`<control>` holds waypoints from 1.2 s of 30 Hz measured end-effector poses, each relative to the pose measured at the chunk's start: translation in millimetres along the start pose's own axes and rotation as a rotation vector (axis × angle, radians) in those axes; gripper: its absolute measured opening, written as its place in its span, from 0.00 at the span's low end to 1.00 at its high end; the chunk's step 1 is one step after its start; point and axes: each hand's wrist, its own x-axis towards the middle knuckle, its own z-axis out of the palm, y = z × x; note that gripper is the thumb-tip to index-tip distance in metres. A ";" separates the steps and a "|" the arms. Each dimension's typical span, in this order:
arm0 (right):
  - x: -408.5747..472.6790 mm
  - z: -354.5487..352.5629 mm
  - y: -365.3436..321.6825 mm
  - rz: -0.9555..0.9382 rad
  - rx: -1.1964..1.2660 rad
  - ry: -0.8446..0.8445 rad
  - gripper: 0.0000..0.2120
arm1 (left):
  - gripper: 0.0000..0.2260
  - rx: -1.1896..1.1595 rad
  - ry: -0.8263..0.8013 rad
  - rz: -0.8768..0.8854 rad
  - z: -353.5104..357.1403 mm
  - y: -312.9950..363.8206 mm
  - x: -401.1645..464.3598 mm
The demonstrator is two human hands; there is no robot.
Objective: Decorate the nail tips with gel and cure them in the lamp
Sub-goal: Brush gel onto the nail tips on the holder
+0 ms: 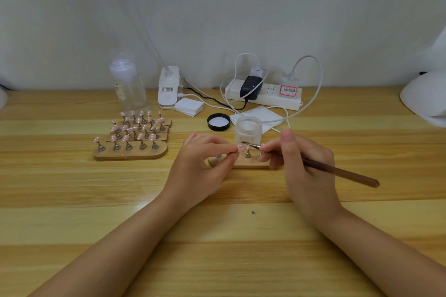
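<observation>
Two bare forearms nearest, over wooden table point(72, 188). Left hand point(202, 164) at centre, fingers curled, pinching pink nail tip point(240, 149) above small wooden stand point(248, 164). Right hand point(306, 164) gripping brown brush point(337, 171), bristles just beside that tip. Far right, white lamp point(424, 99), partly out of view. Left, four stands with pink tips point(132, 135), close together. Behind hands, clear jar point(248, 128), open; black lid point(218, 122) just beside. At wall, power strip point(265, 94), clear bottle point(128, 84).

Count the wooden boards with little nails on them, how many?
5: four wooden boards stacked in rows at left, one under the hands; more may be hidden.
</observation>
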 end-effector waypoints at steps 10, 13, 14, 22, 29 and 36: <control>-2.4 -1.6 -0.7 0.068 0.034 0.006 0.21 | 0.06 0.045 0.025 -0.073 -0.4 2.3 -0.7; -1.2 -1.4 -0.5 0.028 0.053 0.048 0.21 | 0.06 0.052 0.018 -0.064 -0.8 2.3 0.0; -0.8 -0.9 0.1 0.006 0.046 0.047 0.21 | 0.06 0.055 0.013 -0.059 -0.9 2.2 0.0; -1.7 1.2 3.6 0.029 -0.033 -0.054 0.20 | 0.06 0.096 0.010 -0.045 -0.3 1.2 -0.2; -3.4 -2.4 2.5 -0.024 0.029 0.010 0.21 | 0.06 0.101 0.003 -0.043 0.0 1.0 0.2; -2.0 2.1 6.2 -0.050 -0.073 -0.043 0.20 | 0.06 0.101 0.007 -0.035 0.5 0.0 0.3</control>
